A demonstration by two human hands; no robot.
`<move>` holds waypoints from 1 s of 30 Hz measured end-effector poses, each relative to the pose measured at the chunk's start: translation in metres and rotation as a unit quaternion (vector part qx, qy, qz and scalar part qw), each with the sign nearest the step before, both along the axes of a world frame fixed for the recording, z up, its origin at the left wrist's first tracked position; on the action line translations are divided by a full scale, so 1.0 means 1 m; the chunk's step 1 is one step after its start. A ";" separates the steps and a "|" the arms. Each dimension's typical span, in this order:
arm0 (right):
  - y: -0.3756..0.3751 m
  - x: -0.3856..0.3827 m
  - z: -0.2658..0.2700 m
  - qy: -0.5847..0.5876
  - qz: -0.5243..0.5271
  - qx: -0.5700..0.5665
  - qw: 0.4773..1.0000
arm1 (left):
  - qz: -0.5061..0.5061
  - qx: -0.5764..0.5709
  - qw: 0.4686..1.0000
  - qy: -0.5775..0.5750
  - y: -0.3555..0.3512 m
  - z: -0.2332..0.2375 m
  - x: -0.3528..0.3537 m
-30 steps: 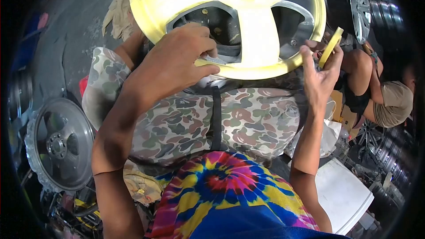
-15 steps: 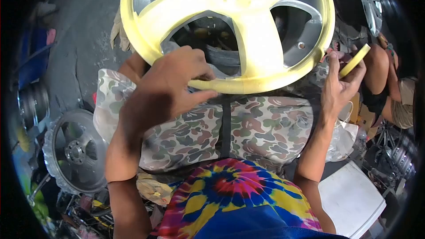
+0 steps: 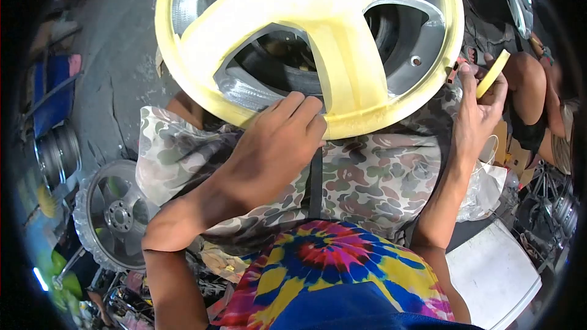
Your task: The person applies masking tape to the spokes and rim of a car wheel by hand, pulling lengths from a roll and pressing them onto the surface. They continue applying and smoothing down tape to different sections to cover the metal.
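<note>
A large alloy wheel rim [image 3: 422, 36] rests over my lap, its spokes and outer lip covered with pale yellow masking tape [image 3: 351, 67]. At the lip nearest me, my left hand [image 3: 284, 137] has its fingers bent together over the taped edge, with the thumb low beside it. My right hand [image 3: 477, 107] is by the wheel's right side and holds a roll of masking tape [image 3: 493, 74], tilted up. Near its fingertips a small red object [image 3: 455, 71] shows against the rim; I cannot make out what it is.
Camouflage cloth [image 3: 379, 171] covers my legs. Another grey wheel [image 3: 119, 214] lies at the left, with a further rim [image 3: 58, 154] beyond. A white panel [image 3: 495, 275] is at lower right. Another person's knee [image 3: 529, 76] is close on the right.
My left hand has moved right along the near lip, and its fingers, apart before, have closed onto the taped edge. The right hand keeps the tape roll and has barely shifted.
</note>
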State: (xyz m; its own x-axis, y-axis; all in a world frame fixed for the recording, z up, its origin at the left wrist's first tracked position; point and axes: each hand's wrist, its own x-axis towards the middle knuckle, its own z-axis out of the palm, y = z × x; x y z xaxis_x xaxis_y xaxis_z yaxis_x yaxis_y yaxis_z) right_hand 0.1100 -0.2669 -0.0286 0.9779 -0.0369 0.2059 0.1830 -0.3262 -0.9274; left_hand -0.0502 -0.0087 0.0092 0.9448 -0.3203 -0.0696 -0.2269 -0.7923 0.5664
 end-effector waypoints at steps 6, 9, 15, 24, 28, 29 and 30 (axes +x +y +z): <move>0.006 -0.003 0.002 -0.038 -0.014 -0.043 0.998 | 0.011 0.024 0.996 -0.084 -0.003 -0.017 -0.007; 0.009 -0.011 -0.004 -0.057 -0.002 -0.051 0.997 | 0.039 -0.029 0.993 -0.104 0.003 -0.029 -0.006; 0.000 -0.009 -0.016 -0.080 -0.022 -0.101 0.991 | 0.040 -0.037 0.989 -0.140 0.004 -0.041 -0.005; 0.000 -0.008 -0.022 -0.021 -0.026 -0.100 0.994 | 0.042 -0.050 0.980 -0.187 0.005 -0.042 -0.011; -0.016 0.015 -0.037 -0.037 -0.029 -0.104 0.994 | 0.086 -0.133 0.976 -0.149 0.013 -0.047 0.005; -0.016 0.016 -0.035 -0.017 -0.016 -0.085 0.996 | 0.100 -0.127 0.982 -0.099 0.014 -0.044 0.012; -0.014 0.017 -0.031 0.002 -0.004 -0.065 0.998 | 0.102 -0.131 0.981 -0.101 0.013 -0.039 0.016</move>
State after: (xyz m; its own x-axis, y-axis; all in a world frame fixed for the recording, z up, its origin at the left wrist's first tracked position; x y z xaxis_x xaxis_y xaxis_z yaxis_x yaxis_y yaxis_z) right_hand 0.1265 -0.2813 -0.0596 0.9786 -0.0175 0.2053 0.1762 -0.4449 -0.8781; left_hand -0.0338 0.0043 -0.0294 0.9772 -0.1053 0.1846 -0.2071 -0.6664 0.7163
